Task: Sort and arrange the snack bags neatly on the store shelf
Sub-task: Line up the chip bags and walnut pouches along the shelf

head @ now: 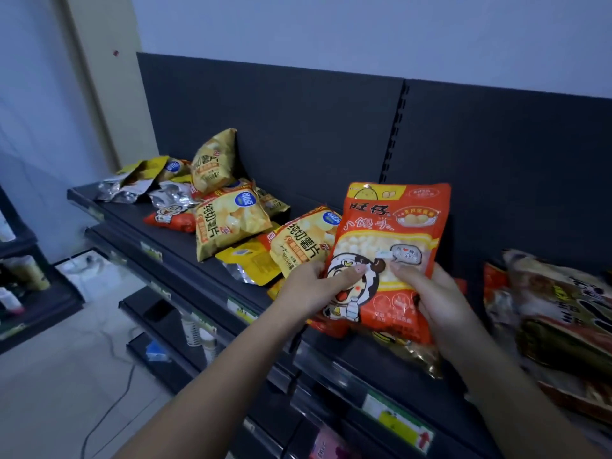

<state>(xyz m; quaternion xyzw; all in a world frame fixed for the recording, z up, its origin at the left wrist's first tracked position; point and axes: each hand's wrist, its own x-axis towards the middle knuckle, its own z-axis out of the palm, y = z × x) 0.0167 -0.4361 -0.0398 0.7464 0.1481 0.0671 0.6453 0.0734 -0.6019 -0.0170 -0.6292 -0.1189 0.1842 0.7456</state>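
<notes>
Both hands up at shelf front: left hand (309, 286) and right hand (440, 301) each pinch a lower side of 1 orange snack bag (394, 240), held upright above the top shelf (212, 270), thumbs on its face. Step looks like placing this bag. Next: stand it by other orange bags (328, 323) beneath. Farther left, yellow chip bags (228, 223) lie jumbled, unsorted.

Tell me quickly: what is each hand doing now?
Left hand: grips the orange snack bag, lower left edge.
Right hand: grips the same bag, lower right side.
</notes>
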